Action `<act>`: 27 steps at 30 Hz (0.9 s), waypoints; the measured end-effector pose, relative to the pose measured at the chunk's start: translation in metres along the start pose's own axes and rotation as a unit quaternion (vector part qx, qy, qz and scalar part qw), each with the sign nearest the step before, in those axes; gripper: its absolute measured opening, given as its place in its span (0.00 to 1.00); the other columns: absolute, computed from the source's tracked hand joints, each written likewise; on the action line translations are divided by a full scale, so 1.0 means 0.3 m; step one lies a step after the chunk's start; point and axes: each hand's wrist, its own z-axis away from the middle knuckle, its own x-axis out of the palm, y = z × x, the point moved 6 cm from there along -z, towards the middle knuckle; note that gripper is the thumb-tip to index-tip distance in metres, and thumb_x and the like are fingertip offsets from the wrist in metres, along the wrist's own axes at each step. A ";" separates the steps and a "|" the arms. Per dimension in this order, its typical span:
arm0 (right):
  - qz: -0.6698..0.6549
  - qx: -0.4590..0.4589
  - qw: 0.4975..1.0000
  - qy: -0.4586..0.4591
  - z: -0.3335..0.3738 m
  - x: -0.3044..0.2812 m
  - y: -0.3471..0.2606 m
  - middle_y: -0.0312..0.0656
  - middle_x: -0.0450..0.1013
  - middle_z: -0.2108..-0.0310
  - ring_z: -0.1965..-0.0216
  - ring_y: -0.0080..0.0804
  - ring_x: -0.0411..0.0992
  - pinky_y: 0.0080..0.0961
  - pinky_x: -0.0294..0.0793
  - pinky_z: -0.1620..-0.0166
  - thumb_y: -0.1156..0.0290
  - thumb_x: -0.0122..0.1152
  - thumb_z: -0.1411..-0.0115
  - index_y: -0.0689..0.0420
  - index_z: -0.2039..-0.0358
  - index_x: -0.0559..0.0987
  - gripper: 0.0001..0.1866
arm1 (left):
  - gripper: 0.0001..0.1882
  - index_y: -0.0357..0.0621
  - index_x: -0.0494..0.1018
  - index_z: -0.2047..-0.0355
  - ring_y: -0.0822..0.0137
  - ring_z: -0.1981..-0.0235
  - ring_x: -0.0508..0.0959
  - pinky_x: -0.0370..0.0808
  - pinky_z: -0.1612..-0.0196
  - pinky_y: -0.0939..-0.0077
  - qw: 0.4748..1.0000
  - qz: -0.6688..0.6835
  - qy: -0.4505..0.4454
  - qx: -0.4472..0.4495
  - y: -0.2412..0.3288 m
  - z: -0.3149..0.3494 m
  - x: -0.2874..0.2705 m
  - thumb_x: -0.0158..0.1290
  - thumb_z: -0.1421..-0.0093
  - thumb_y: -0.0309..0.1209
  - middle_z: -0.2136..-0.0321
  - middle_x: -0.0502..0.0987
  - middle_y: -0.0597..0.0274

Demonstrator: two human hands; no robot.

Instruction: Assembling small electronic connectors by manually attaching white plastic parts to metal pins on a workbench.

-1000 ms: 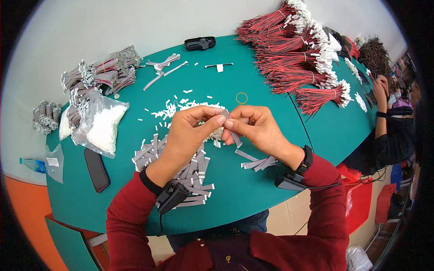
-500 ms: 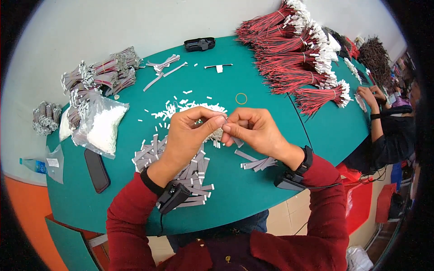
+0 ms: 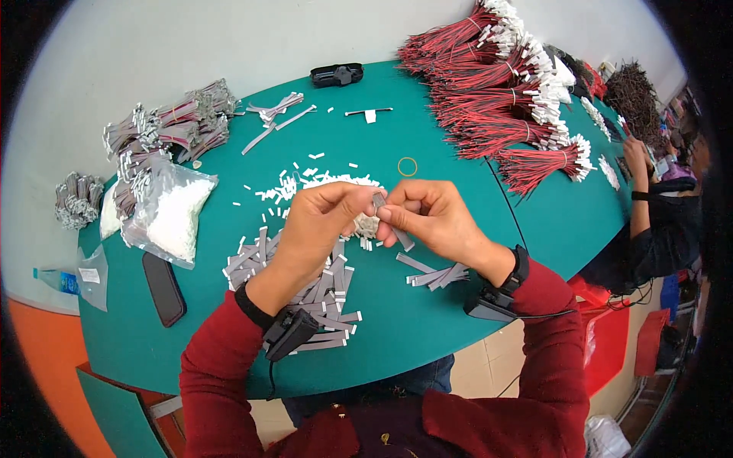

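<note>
Head view, left to right: tied cable bundles (image 3: 175, 116) look done; white pieces (image 3: 273, 192) and loose ribbon cables (image 3: 328, 307) appear left. My left hand (image 3: 314, 221) has fingers together, grip unclear, beside the raised cable (image 3: 379, 200); my right hand (image 3: 435, 217) clamps that cable, near a smaller cable group (image 3: 434, 276).

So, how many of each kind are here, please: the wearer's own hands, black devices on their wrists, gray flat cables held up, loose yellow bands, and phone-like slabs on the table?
Own hands: 2 (left hand, right hand)
Black wrist devices: 2
Gray flat cable held up: 1 visible
Loose yellow band: 1
Dark phone-like slab: 1
Total: 7
</note>
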 end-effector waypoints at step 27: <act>0.033 0.006 0.999 0.032 0.004 0.018 0.008 0.33 0.71 0.80 0.80 0.14 0.67 0.10 0.63 0.78 0.68 0.52 0.40 0.60 0.76 0.75 0.11 | 0.07 0.35 0.75 0.70 0.77 0.71 0.73 0.70 0.65 0.82 0.982 -0.158 0.034 0.102 0.025 0.011 0.006 0.53 0.44 0.28 0.76 0.76 0.64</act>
